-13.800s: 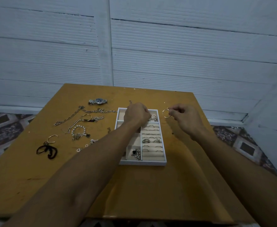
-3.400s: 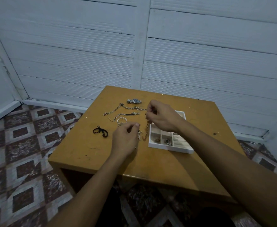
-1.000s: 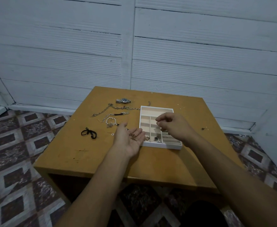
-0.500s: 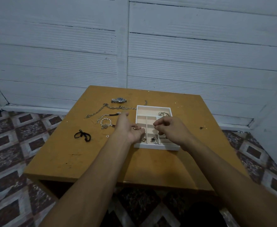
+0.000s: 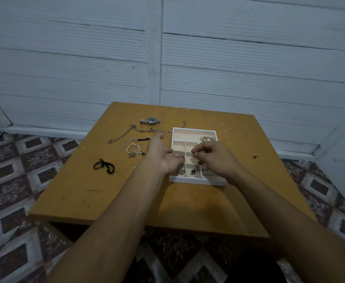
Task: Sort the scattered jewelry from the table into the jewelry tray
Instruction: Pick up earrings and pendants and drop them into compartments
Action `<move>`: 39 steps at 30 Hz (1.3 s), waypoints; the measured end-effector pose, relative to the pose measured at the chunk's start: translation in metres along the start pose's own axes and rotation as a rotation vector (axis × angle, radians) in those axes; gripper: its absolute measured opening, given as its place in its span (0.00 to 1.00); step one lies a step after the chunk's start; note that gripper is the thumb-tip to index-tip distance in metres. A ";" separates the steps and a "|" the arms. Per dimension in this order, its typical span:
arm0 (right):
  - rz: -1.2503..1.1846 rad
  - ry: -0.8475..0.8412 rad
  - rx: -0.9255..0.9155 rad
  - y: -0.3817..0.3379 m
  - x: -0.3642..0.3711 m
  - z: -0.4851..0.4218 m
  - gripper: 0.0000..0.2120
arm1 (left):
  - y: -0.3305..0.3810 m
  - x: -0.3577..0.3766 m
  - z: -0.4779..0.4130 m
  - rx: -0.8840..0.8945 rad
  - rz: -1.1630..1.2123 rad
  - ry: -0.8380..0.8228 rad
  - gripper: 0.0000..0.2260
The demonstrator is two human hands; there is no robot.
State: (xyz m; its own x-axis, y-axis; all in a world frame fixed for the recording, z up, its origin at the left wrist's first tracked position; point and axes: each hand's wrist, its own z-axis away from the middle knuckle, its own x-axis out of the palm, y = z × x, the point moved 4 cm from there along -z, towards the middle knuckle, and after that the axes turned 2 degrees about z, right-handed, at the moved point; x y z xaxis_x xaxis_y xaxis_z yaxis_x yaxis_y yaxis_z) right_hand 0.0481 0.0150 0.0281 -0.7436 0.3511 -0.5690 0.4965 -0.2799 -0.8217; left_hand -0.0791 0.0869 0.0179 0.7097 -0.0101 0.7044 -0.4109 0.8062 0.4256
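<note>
The white jewelry tray (image 5: 198,181) sits right of the table's centre, with small pieces in its front compartments and a gold piece (image 5: 207,138) at its back right. My left hand (image 5: 161,158) lies palm up at the tray's left edge, and a small gold chain piece (image 5: 180,157) rests on its fingers. My right hand (image 5: 216,158) hovers over the tray's middle compartments with thumb and fingers pinched together. Whether anything is between them is too small to tell. A pearl bracelet (image 5: 134,150), a long chain (image 5: 139,131) and a wristwatch (image 5: 150,120) lie on the table to the left.
A black cord (image 5: 104,167) lies near the table's left side, and a thin chain bracelet (image 5: 131,142) sits above the pearls. A tiny piece (image 5: 135,166) lies beside my left wrist. The wooden table (image 5: 106,201) stands against white wall panels over a patterned floor.
My right hand's pinched fingers have drawn slightly away from my left palm and hover over the tray's middle compartments. The left hand stays palm up at the tray's edge with the chain piece.
</note>
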 end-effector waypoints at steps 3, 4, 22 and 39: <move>-0.025 -0.001 -0.002 -0.003 0.003 -0.002 0.06 | 0.005 -0.013 0.006 0.023 -0.007 -0.010 0.30; -0.039 0.001 0.003 -0.004 0.004 -0.002 0.07 | 0.007 -0.019 0.008 0.056 -0.042 0.002 0.29; 0.181 -0.140 -0.147 -0.049 0.062 -0.027 0.07 | 0.098 -0.112 0.064 0.655 -1.139 0.229 0.07; 0.545 -0.122 -0.119 -0.074 0.155 -0.104 0.07 | 0.123 -0.110 0.020 0.955 -1.668 0.327 0.06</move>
State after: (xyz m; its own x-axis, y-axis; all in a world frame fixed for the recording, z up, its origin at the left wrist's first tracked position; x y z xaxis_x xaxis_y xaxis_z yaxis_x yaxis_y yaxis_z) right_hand -0.0573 0.1833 -0.0024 -0.4089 0.0770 -0.9093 0.8643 -0.2870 -0.4130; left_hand -0.2192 0.1749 0.0038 0.6689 -0.1181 -0.7339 0.6322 -0.4289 0.6453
